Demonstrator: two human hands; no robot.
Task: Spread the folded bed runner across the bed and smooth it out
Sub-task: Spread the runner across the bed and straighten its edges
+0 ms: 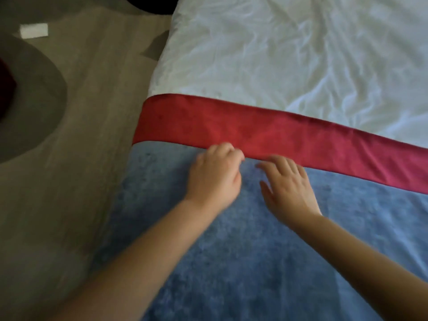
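The bed runner (pixel 231 239) lies spread out on the bed (pixel 162 66). It is soft and blue, with a red band (pixel 254 133) along its far edge. Past the red band is the white sheet (pixel 289 54), which is full of wrinkles. Both hands rest on the blue part, just on the near side of the red band. The left hand (pixel 214 177) has its fingers curled up, right at the edge of the red band; it is too blurry to tell if it pinches the cloth. The right hand (pixel 288 184) lies flat and open beside it, fingers spread. Left of the red band is the brown carpet floor (pixel 92 135), with a small white paper (pixel 34 30) on it.
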